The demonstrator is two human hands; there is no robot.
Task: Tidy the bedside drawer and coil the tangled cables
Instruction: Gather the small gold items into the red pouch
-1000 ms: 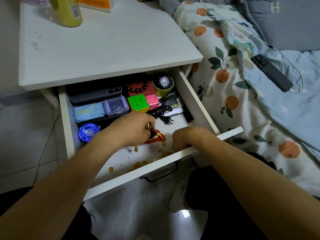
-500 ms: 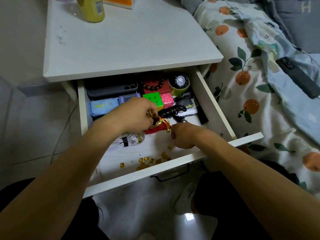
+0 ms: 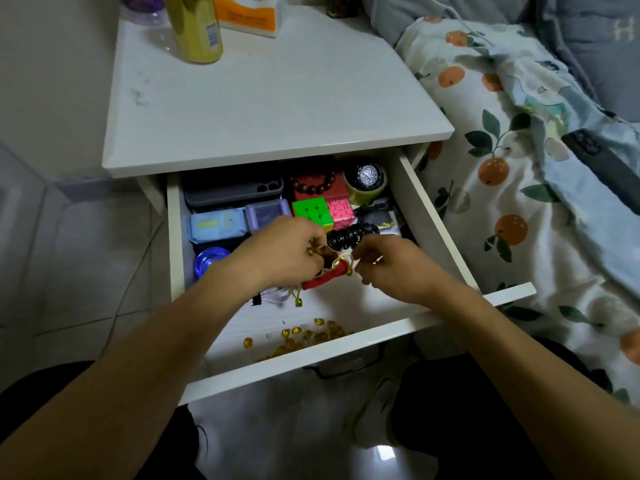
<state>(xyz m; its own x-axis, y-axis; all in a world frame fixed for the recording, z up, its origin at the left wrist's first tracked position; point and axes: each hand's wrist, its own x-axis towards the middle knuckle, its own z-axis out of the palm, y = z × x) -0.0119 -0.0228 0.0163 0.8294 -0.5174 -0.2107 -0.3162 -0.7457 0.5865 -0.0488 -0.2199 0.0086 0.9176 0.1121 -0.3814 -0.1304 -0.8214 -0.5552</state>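
On the white tabletop (image 3: 277,98) stand a yellow bottle (image 3: 197,29) and, just beside it, an orange-and-white box (image 3: 249,13). To the right lies a bed with an orange-print sheet (image 3: 485,202), a pale blue blanket (image 3: 588,188) and a dark phone (image 3: 602,154) resting on the blanket.

left hand (image 3: 284,251) pinching, right hand (image 3: 391,268) curled

Right hand (image 3: 391,268) now raised (beside pouch (image 3: 325,271)).
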